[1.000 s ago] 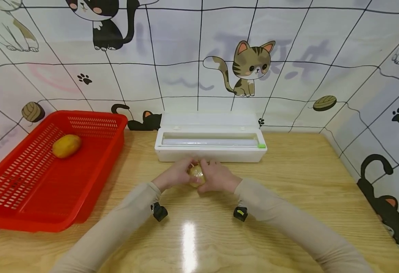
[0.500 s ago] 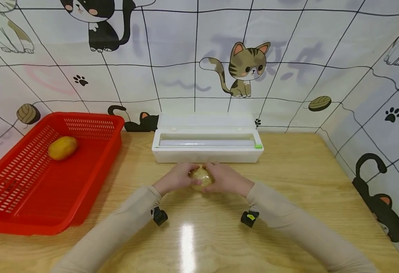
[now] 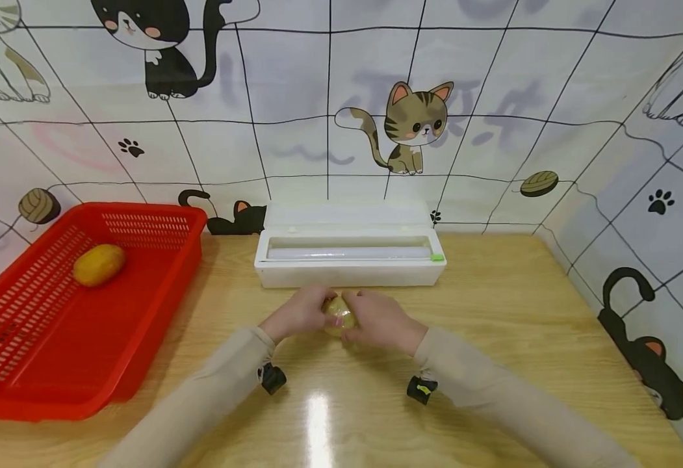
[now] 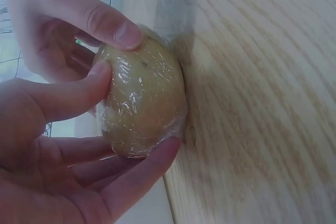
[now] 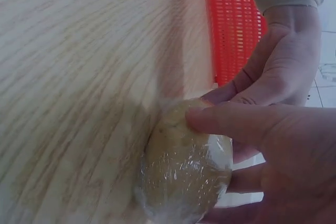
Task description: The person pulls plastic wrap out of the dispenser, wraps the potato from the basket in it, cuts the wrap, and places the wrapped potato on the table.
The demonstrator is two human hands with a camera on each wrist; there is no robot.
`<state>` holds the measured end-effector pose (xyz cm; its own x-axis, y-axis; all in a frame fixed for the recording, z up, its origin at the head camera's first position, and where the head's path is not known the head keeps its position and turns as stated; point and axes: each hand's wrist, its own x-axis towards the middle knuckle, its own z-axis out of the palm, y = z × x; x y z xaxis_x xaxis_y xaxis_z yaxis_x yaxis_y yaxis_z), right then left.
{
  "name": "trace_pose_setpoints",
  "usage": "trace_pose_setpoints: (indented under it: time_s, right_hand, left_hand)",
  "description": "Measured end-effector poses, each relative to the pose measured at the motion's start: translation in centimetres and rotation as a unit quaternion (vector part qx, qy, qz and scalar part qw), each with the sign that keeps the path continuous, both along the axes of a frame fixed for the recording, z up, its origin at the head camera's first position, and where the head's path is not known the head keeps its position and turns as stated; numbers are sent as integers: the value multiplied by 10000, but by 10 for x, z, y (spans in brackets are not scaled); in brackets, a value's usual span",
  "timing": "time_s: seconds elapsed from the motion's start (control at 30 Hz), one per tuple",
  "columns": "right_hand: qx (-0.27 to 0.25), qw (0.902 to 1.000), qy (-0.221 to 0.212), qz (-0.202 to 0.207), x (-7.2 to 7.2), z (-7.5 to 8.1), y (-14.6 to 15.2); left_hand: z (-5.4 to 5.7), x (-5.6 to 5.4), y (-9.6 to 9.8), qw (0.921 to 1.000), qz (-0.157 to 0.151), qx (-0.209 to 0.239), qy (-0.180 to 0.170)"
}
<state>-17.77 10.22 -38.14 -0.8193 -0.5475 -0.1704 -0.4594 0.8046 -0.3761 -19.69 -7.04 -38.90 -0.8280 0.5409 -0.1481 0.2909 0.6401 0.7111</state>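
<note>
Film-wrapped potato [image 4: 144, 98] rests on the table [image 3: 481, 383], left hand [image 3: 299, 313] and right hand [image 3: 383, 322] clamping their fingers [image 4: 140, 176] round it from either side.

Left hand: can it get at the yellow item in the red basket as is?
Probably not yet: the left hand grips the wrapped item. If freed, likely yes: the red basket sits open-topped to its left, nothing covering the yellow item.
</note>
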Motion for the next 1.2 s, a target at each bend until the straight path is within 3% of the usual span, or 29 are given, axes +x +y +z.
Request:
trace_pose_setpoints:
  time_s: [0.27, 0.57, 0.8, 0.9, 1.2]
  right_hand:
    - [231, 9996, 164, 54, -5, 3, 1]
    - [288, 9996, -84, -3, -4, 2, -1]
    - [176, 9994, -280, -103, -6, 1, 1]
    - [85, 9993, -318, -193, -10, 1, 6]
    - [-368, 9964, -501, -569, -16, 4, 32]
  left_hand:
    - [2, -6, 3, 9998, -38, -171, -24]
    - [-7, -16, -6, 9975, -175, 242, -638]
    - [-10, -17, -13, 9954, -266, 380, -836]
    - [-7, -18, -19, 9935, -191, 488, -1014]
    - [4, -26, -40, 9947, 179, 525, -862]
